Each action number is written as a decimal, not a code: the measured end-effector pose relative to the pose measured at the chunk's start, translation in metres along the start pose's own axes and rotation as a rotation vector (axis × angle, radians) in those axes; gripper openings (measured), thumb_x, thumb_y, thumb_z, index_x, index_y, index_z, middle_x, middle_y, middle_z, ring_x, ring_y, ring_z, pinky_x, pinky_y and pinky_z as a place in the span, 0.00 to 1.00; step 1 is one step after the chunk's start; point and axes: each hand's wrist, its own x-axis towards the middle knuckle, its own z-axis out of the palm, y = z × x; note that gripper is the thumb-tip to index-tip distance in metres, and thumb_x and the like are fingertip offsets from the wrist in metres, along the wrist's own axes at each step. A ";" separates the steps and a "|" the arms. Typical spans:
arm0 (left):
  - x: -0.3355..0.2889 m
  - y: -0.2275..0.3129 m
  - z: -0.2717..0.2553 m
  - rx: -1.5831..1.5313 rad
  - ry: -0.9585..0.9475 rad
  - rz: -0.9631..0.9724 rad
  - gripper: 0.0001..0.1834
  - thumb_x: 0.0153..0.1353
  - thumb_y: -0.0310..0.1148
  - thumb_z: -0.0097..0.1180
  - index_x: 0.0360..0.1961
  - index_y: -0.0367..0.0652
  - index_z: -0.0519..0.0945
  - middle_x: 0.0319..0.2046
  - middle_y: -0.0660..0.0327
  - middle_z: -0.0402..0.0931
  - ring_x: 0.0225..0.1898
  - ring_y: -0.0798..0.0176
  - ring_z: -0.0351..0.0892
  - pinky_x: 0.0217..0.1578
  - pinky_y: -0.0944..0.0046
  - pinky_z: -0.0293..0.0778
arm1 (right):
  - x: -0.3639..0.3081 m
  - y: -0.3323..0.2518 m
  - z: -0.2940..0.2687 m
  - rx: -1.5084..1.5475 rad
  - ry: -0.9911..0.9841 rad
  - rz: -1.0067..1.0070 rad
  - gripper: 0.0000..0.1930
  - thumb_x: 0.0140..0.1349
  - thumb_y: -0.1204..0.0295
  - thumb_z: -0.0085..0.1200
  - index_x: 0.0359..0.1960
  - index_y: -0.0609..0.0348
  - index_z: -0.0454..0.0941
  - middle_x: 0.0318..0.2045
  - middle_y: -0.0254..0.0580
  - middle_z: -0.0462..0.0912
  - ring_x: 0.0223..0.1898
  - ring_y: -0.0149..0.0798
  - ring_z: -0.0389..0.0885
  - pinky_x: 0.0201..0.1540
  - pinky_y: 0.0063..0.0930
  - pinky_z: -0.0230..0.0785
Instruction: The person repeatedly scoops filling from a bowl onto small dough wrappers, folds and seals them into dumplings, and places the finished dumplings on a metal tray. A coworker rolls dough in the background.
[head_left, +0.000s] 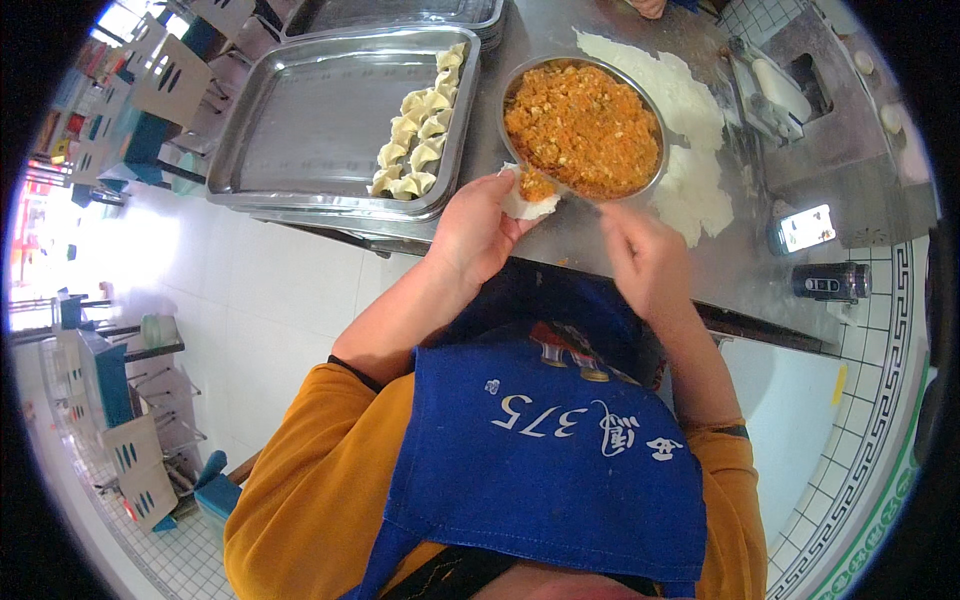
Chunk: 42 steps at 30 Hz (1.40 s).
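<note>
My left hand holds a white dough wrapper with a dab of orange filling on it. Just to its right, my right hand is closed, its fingers slightly blurred. A thin tool seems to reach from them toward the wrapper, but its kind is unclear. Beyond both hands stands a round metal bowl heaped with chopped orange filling. In the metal tray at the left, several folded dumplings line the right side.
Flat dough wrappers lie spread right of the bowl, on the steel table. A lit phone and a black cylindrical device sit at the right edge. Another person's hand shows at the far edge. More trays stand behind.
</note>
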 end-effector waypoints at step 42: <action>0.002 -0.002 -0.002 -0.020 0.013 0.015 0.16 0.76 0.27 0.38 0.56 0.26 0.70 0.54 0.45 0.77 0.55 0.50 0.81 0.57 0.53 0.81 | 0.025 0.026 0.000 0.180 -0.100 0.206 0.10 0.67 0.69 0.58 0.40 0.64 0.86 0.33 0.53 0.87 0.32 0.48 0.86 0.37 0.36 0.77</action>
